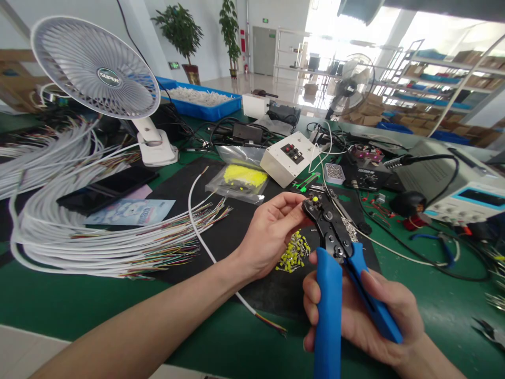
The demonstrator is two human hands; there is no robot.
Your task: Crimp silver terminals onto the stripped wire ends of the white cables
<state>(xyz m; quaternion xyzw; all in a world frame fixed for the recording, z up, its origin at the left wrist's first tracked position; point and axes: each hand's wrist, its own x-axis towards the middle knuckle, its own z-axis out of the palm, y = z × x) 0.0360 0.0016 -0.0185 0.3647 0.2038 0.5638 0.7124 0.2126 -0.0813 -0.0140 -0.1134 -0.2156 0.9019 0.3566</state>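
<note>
My right hand (pixel 379 310) is wrapped around the blue handles of a crimping tool (pixel 333 231), which are spread apart. A small yellow-sleeved terminal (pixel 315 199) shows at the tool's black jaws. My left hand (pixel 268 231) has its thumb and fingers pinched together right beside those jaws; what lies between the fingertips is hidden. Under the hands, a pile of yellow-sleeved metal terminals (pixel 294 251) lies on the black mat (pixel 272 295). A single white cable (pixel 203 239) runs beneath my left forearm, its coloured wires fanning out at the near end.
Bundled white cables (pixel 98 252) lie to the left, beside a phone (pixel 106 189) and a white fan (pixel 98 68). Ahead are a bag of yellow sleeves (pixel 244 176) and a white switch box (pixel 290 158). Instruments (pixel 453 179) and blue-handled pliers (pixel 442 247) occupy the right side.
</note>
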